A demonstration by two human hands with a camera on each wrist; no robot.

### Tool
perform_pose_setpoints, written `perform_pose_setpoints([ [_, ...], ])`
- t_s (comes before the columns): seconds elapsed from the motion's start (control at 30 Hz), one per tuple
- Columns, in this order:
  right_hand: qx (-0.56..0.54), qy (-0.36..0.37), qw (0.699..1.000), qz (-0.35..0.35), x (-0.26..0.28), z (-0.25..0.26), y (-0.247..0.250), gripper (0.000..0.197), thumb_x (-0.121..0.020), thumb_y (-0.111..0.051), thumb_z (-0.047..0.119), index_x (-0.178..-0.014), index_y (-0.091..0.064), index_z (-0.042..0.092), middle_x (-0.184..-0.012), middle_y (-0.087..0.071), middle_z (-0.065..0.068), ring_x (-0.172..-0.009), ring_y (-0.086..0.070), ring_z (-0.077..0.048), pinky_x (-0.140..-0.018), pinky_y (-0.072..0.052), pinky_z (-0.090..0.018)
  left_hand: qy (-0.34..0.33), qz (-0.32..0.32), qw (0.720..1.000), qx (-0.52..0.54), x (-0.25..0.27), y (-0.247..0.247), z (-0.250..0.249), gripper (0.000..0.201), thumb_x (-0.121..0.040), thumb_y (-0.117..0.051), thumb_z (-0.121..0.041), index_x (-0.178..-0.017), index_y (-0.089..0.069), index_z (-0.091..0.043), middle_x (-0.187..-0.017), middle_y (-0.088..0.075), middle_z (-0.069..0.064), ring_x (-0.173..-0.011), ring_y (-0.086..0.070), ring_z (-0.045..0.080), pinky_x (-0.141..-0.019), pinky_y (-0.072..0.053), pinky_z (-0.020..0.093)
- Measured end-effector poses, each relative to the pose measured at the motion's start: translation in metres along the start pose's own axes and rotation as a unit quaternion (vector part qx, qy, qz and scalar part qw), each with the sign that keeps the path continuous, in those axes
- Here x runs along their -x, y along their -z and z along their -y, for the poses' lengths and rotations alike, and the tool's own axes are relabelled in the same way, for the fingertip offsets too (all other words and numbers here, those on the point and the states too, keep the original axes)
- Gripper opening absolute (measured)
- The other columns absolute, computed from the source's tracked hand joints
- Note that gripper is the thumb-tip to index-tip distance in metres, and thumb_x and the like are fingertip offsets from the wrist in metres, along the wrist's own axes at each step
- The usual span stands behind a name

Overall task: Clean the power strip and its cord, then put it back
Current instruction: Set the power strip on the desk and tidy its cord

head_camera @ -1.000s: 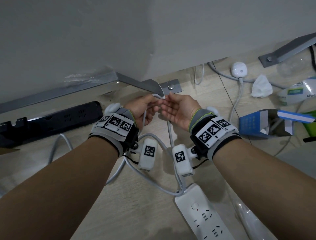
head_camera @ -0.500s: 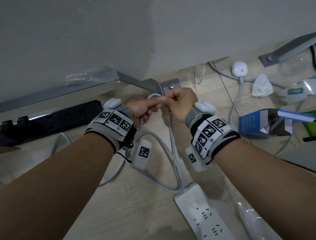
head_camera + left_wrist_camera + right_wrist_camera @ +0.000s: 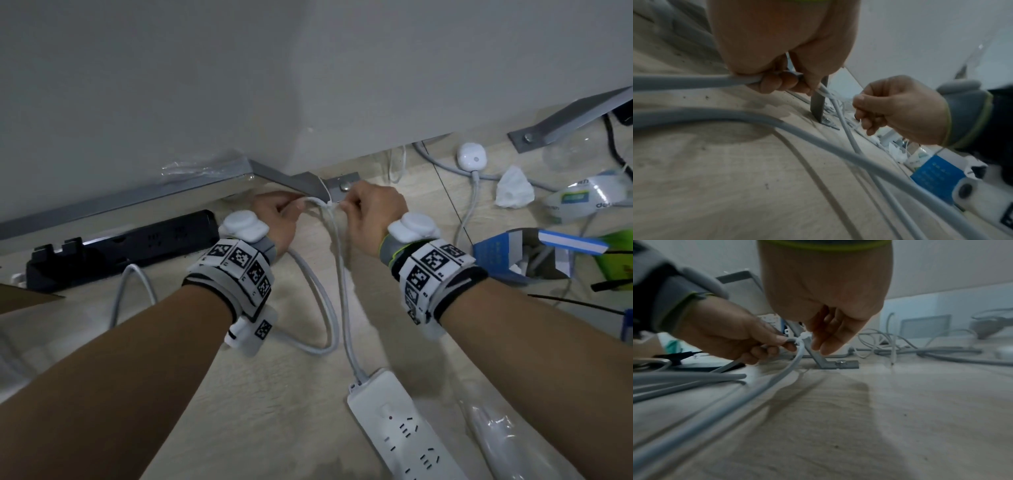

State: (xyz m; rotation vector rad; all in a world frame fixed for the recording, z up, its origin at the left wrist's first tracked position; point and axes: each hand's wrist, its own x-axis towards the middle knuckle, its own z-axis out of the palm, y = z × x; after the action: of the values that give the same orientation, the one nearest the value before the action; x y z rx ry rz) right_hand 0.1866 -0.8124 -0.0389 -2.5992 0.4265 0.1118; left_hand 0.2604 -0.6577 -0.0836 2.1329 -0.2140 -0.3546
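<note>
The white power strip (image 3: 387, 411) lies on the wooden floor at the bottom, near my right forearm. Its grey-white cord (image 3: 337, 274) runs up from it, bends into a fold and loops back down. My left hand (image 3: 294, 207) pinches the fold, knuckles up. Close beside it my right hand (image 3: 346, 207) pinches a thin white tie (image 3: 330, 205) wrapped round the fold. In the left wrist view the left hand (image 3: 789, 81) grips the cord (image 3: 694, 81), and the right hand (image 3: 859, 110) is curled on the tie's loose end (image 3: 859, 125). The right wrist view shows the tie (image 3: 802, 337) between both hands.
A grey metal leg bracket (image 3: 339, 185) is bolted to the floor just behind the hands, under a white panel. A black power strip (image 3: 137, 246) lies to the left. To the right are a white round plug (image 3: 472, 156), a crumpled tissue (image 3: 513, 188) and a blue box (image 3: 513, 250).
My right hand has turned from palm-up to knuckles-up and closed on the tie. Both hands have shifted slightly away from me, drawing the cord's fold tighter.
</note>
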Motion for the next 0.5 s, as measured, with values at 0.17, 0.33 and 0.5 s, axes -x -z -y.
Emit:
perform_pose_setpoints([
  [0.17,-0.027,-0.082,0.995,-0.056,-0.01,-0.007,-0.002,0.018,-0.095,-0.05,0.032,-0.092,-0.058,0.016,-0.082,-0.063,-0.004,-0.07,-0.053,-0.024,-0.062,-0.036,-0.026,-0.005,0.031,0.999,-0.004,0.007,-0.007,-0.001,0.019,-0.087,-0.058,-0.03,-0.092,-0.073,-0.019,-0.067,-0.064,0.001,-0.064,-0.061,0.027,-0.067,-0.056,0.045],
  [0.33,-0.022,-0.098,0.992,-0.077,-0.016,-0.005,0.003,0.016,-0.094,-0.05,0.034,-0.084,-0.054,0.022,-0.083,-0.064,-0.004,-0.068,-0.049,-0.022,-0.063,-0.036,-0.026,-0.062,0.075,0.994,-0.059,0.009,-0.005,-0.008,0.023,-0.089,-0.052,-0.032,-0.093,-0.072,-0.021,-0.058,-0.057,-0.008,-0.065,-0.062,0.029,-0.064,-0.052,0.037],
  [0.5,-0.021,-0.039,0.996,-0.075,0.004,0.007,-0.008,0.019,-0.091,-0.05,0.029,-0.083,-0.056,0.013,-0.079,-0.064,-0.006,-0.071,-0.057,-0.029,-0.06,-0.038,-0.029,-0.066,0.066,0.987,-0.133,0.002,-0.007,-0.019,0.036,-0.093,-0.052,-0.036,-0.07,-0.067,-0.014,-0.072,-0.068,0.007,-0.068,-0.062,0.026,-0.063,-0.048,0.034],
])
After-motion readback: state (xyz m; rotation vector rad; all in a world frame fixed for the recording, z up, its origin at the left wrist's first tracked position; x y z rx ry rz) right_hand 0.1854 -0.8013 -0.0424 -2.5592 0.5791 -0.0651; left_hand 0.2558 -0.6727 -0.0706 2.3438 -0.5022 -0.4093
